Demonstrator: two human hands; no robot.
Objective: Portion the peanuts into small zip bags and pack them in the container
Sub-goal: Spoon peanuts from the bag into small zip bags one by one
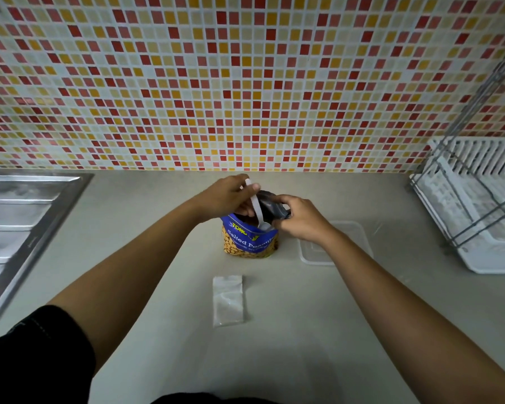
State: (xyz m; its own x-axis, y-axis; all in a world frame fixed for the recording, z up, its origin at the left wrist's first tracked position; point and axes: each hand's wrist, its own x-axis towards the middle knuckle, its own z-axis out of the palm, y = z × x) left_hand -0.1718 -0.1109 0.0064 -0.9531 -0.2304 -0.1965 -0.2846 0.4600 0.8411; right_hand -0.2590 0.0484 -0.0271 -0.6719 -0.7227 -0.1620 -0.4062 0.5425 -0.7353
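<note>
I see the steel sink set into the counter out at nine o'clock from the peanut bag. My left hand sits over the bag's mouth at about eleven o'clock, its fingers clamped on the handle of a white spoon whose bowl dips into the opening. A flat pile of small clear zip bags lies on the counter at six o'clock from the peanut bag, apart from it. The peanut bag itself stands upright mid-counter, blue and yellow, its top open and its dark lining showing. My right hand is at its one o'clock, fingers clamped on the far right edge of the opening. The clear container rests on the counter at three o'clock from the bag, partly under my right wrist. Further out at two o'clock a white dish rack stands against the tiled wall.
</note>
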